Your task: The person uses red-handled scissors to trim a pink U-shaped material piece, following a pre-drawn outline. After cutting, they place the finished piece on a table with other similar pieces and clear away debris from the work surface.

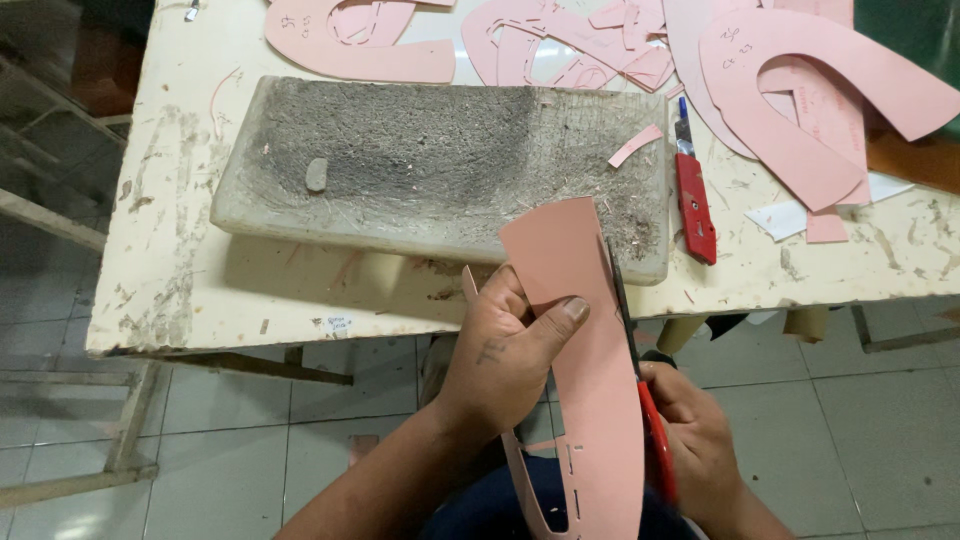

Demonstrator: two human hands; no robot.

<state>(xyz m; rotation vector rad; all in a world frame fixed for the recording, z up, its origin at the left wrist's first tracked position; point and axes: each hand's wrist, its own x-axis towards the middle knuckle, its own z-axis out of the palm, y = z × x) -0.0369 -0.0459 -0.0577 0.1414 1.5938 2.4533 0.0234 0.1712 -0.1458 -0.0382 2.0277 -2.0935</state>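
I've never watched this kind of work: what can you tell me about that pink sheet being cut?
The long pink card sheet is thin, matte and stiff-looking, rounded at its far end, with small slits near its lower end. It is tilted over the table edge. The left hand pinches it, thumb on top; the red-handled scissors in the right hand meet its right edge.

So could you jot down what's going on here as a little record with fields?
Left hand: left hand grips the pink sheet, thumb on top
Right hand: right hand holds red scissors, blades along the sheet's right edge
Table: white, scuffed table
On table: grey cutting slab, red knife, pink cutouts
Floor: pale tiles
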